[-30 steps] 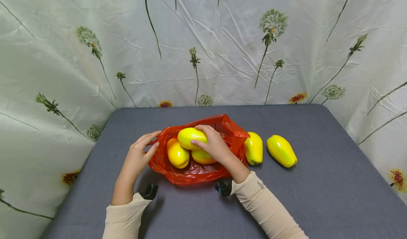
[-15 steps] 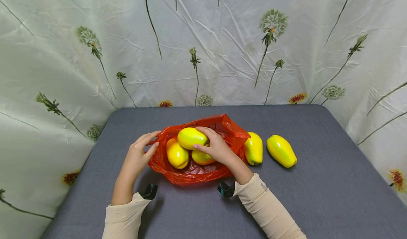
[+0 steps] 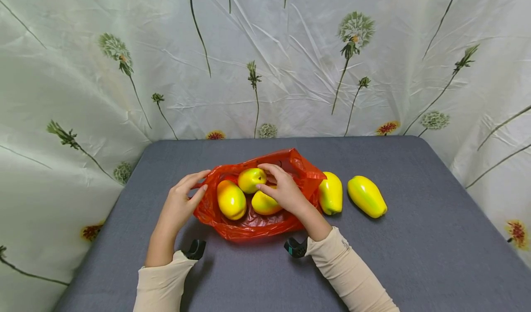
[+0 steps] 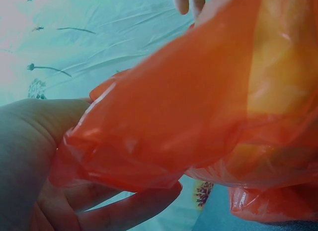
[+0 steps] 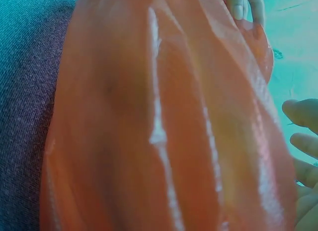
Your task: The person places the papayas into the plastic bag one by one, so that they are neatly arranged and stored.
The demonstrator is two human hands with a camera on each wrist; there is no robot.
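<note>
The left hand [image 3: 181, 200] is pinching the bag [image 3: 249, 233], which could sag if released; the wide right hand [image 3: 287, 193] is perhaps touching fruit [image 3: 250, 180].

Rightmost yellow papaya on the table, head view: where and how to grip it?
Probably around the middle, from straight above, pinching across its long sides: the rightmost papaya is elongated, lies on its side on the gray table, and stands apart from the neighboring papaya, leaving both flanks exposed.

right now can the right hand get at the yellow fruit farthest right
Probably yes: that fruit lies uncovered on the table, though the right hand would first need to lift clear of the red bag.
</note>
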